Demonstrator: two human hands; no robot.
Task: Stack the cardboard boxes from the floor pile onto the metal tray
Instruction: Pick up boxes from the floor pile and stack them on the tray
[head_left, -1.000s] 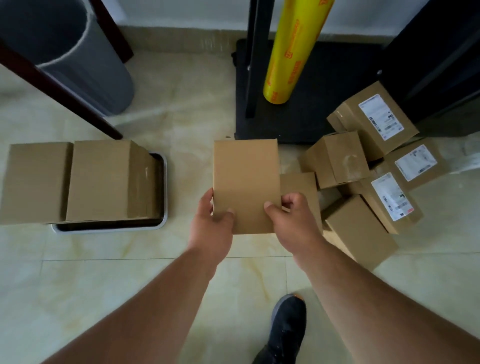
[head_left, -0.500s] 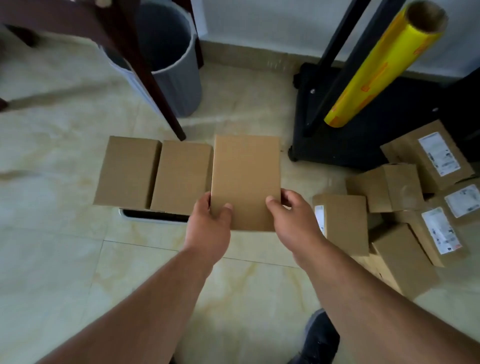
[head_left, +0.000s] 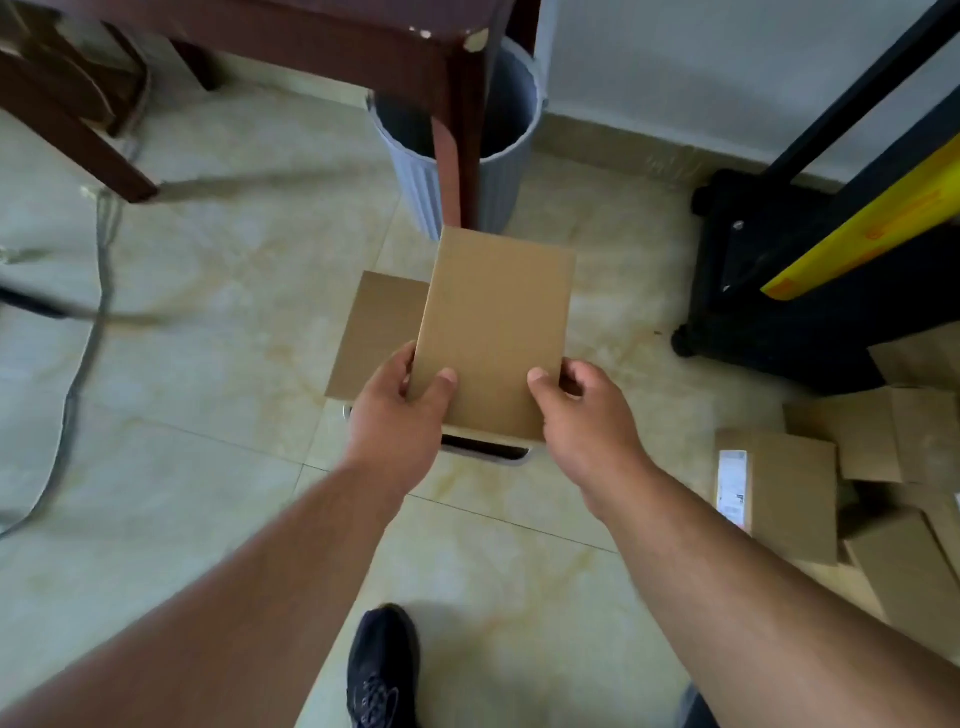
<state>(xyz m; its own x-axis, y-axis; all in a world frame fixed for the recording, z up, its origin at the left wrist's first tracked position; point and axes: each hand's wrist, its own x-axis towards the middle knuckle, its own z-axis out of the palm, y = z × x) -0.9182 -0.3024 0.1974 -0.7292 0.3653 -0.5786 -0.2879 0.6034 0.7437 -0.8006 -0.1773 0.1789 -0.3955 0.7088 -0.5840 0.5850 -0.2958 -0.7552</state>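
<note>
Cardboard box (head_left: 493, 332) pinched at its near corners by our left hand (head_left: 397, 423) & right hand (head_left: 584, 415), above metal tray (head_left: 519, 452): w/ grip that shallow it could tip onto stacked box (head_left: 374, 332).

Forearms bare, no sleeves; 1 black lace-up shoe (head_left: 383, 667) w/ laces.

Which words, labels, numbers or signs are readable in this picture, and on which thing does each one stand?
No text can be read here.
White label on a box in the floor pile: print too small and blurred.
Yellow roll: orange markings, blurred, unreadable.
Held box, gripped by the left hand and the right hand: plain brown, no print visible.
Box on the tray: no print visible.
</note>
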